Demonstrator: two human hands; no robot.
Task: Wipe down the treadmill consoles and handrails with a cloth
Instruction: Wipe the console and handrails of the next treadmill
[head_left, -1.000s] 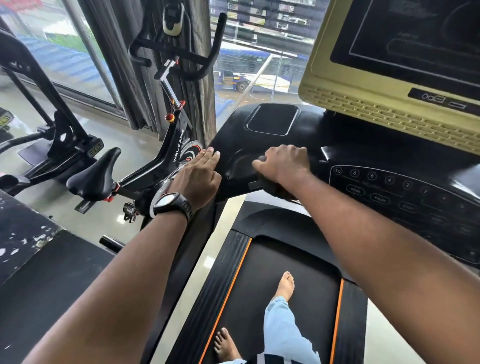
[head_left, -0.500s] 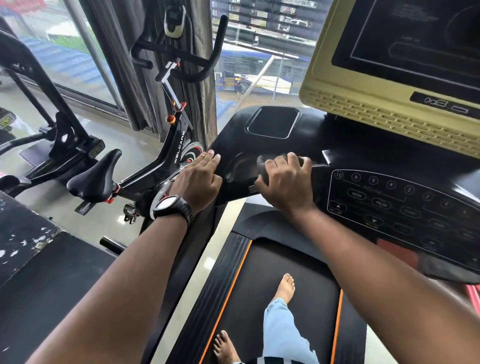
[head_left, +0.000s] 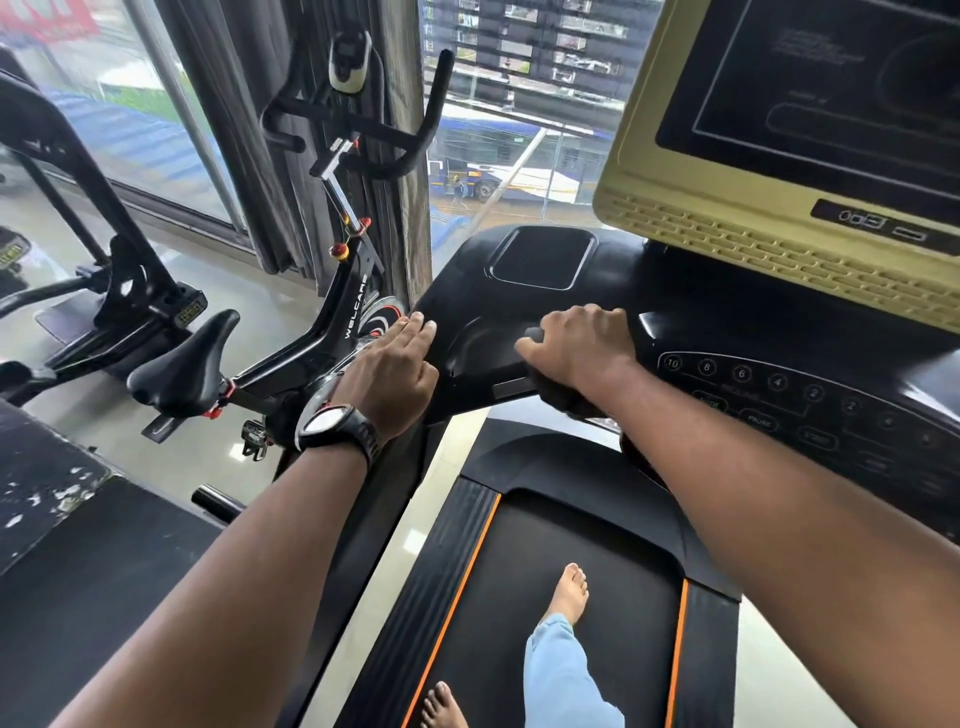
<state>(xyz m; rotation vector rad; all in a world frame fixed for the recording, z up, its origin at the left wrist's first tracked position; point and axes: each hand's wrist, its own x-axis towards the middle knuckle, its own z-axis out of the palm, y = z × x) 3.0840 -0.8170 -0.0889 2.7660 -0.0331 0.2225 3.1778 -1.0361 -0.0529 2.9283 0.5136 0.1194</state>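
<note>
Looking down from the head view, you have your right hand (head_left: 576, 348) curled over a dark bunched cloth (head_left: 563, 401), pressing it onto the glossy black plastic treadmill console (head_left: 467, 291) at its near left part, just left of the curved black button keypad (head_left: 779, 405). Your left hand (head_left: 395, 374) lies flat on the console's left edge, fingers straight and close together, bracing you. The step in hand looks like wiping the console's left wing. The keypad and the gold-framed dark screen (head_left: 727, 244) at far right seem yet to do, and I cannot pick out the handrails here. Next, I judge, you should sweep the cloth right across the keypad with light pressure so no button is pushed in
</note>
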